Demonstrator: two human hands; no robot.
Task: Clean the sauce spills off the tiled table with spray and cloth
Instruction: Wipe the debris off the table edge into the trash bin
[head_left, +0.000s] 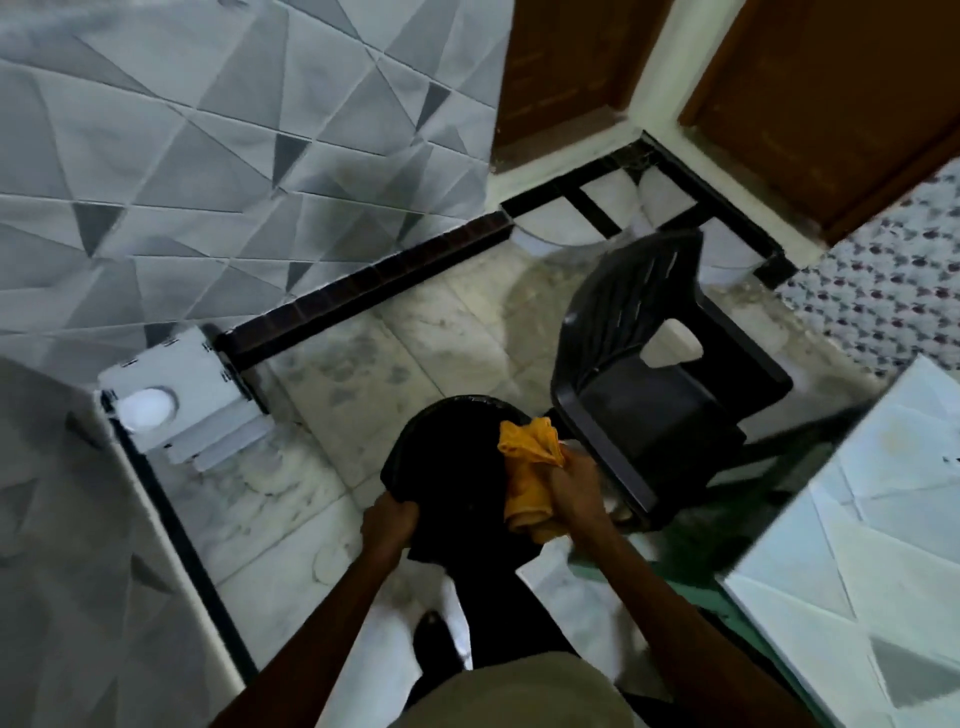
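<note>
From the head view, both hands are low in front of the person, apart from each other, over a black bin (447, 457) that stands on the marble floor (363, 358). The left hand (389, 519) curls round the bin's near-left rim, or a dark liner there; which of the two I cannot tell. The right hand (576, 488) is clenched on a bunched orange cloth (527, 478), held against the bin's right rim. The cloth's long axis runs away from the person, one end bulging out past the fingers, the other hanging nearer the body.

The tiled table (883, 545) lies to the right of both hands, only its near-left corner in frame. A black plastic chair (660, 374) stands just beyond that corner. The right hand, the one with the cloth, is the nearer to the table, so a swing rightward looks like the natural move back to wiping. No spray bottle shows, and no sauce can be made out on the visible part of the table; motion blur softens that corner.
</note>
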